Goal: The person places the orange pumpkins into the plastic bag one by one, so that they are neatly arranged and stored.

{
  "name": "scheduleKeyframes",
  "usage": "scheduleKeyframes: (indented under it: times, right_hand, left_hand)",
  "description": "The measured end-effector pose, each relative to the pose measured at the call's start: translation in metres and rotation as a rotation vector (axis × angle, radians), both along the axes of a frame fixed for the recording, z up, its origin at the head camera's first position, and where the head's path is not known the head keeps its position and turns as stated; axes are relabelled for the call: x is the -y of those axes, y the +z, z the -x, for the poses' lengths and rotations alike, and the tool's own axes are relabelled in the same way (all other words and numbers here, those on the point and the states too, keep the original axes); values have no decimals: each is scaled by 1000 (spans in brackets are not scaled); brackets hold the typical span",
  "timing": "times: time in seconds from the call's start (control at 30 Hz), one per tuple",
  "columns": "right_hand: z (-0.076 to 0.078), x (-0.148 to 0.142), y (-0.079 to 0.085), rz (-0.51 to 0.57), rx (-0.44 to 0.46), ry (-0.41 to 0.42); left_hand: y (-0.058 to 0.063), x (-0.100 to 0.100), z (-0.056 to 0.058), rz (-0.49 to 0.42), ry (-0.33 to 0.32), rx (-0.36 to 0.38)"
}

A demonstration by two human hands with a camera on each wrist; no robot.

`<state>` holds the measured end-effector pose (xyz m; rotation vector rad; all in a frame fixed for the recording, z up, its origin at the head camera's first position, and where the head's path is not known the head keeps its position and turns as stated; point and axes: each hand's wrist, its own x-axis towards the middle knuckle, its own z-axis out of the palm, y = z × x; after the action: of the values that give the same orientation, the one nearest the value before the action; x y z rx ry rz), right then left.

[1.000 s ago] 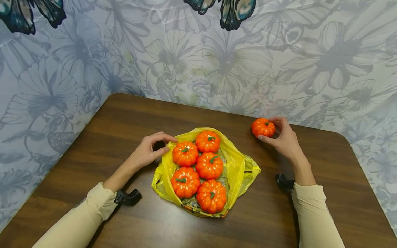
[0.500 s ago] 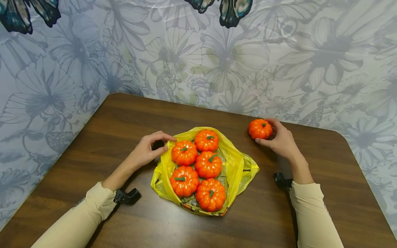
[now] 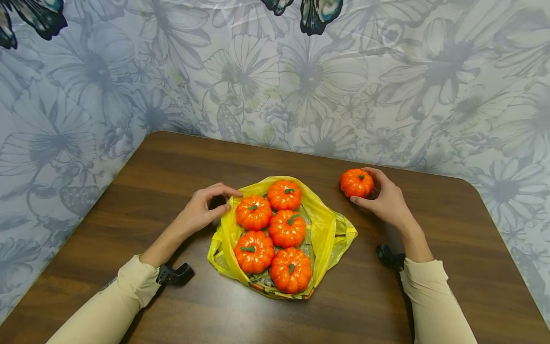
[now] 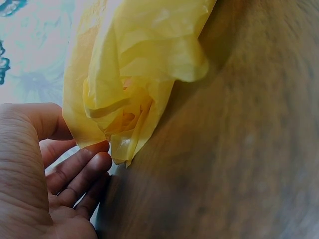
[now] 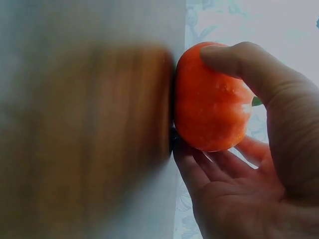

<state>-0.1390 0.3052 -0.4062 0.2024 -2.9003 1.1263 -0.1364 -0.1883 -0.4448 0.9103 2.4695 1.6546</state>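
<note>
My right hand (image 3: 390, 201) grips a small orange pumpkin (image 3: 356, 183) near the table's back edge, right of the bag. In the right wrist view the thumb lies over one side of that pumpkin (image 5: 212, 107) and the fingers curl round the other; its underside is right at the tabletop. A yellow plastic bag (image 3: 325, 228) lies spread open mid-table, with several orange, green-stemmed pumpkins (image 3: 287, 228) inside. At the bag's left rim, my left hand (image 3: 205, 206) pinches the plastic with thumb and forefinger. In the left wrist view the crumpled bag (image 4: 149, 50) hides part of the fingertips.
The dark wooden table (image 3: 180, 157) has rounded back corners and meets a flower-patterned wall covering (image 3: 240, 91) behind. Black wrist straps with camera mounts (image 3: 176, 274) stick out from both wrists, close over the tabletop.
The right hand and its pumpkin have shifted slightly left and nearer the body in the head view. The left hand keeps its place at the bag's rim; the view itself shifts a little.
</note>
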Motion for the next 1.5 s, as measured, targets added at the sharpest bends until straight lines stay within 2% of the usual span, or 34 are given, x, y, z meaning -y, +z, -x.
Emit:
scheduleKeyframes:
  times: [0.5,0.67,0.77,0.9,1.03,1.17,1.5]
  right_hand:
    - [-45,0,-4,11,-8,44]
    - [-55,0,-5,21,-33,26]
    - [-57,3,0,51,-72,-20]
    - [-62,16,15,125,-117,-58]
    - [-69,35,31,212,-122,17]
    - [-75,52,39,293,-98,124]
    - [-84,78,35,428,51,288]
  left_hand:
    - [1,1,-2,-5,2,-4]
    - [2,1,-3,-5,6,-5]
    - [2,1,-4,-3,10,-4]
    - [3,1,-4,0,12,-2]
    - [3,0,-4,0,14,-1]
    - [2,0,-3,1,11,-7]
    - [4,-1,-3,1,11,-5]
